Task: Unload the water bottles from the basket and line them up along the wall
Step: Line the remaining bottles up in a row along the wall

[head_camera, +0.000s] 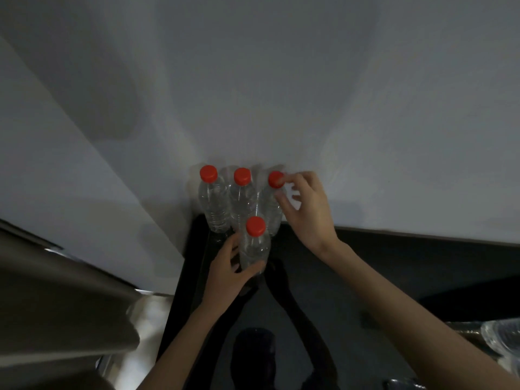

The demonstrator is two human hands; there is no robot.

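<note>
Three clear water bottles with red caps stand in a row against the white wall (281, 80) in the corner: the left bottle (214, 201), the middle bottle (242, 201) and the right bottle (272, 204). My right hand (305, 209) holds the right bottle near its neck, fingertips at the red cap. A fourth bottle (254, 246) stands upright in front of the row, and my left hand (229, 273) grips its lower body. The basket is mostly out of frame; clear plastic (501, 337) shows at the lower right edge.
A dark glossy floor (380, 277) reflects my arms. A grey, brown-edged panel (56, 291) juts in from the left beside the corner. The wall runs on to the right of the bottles.
</note>
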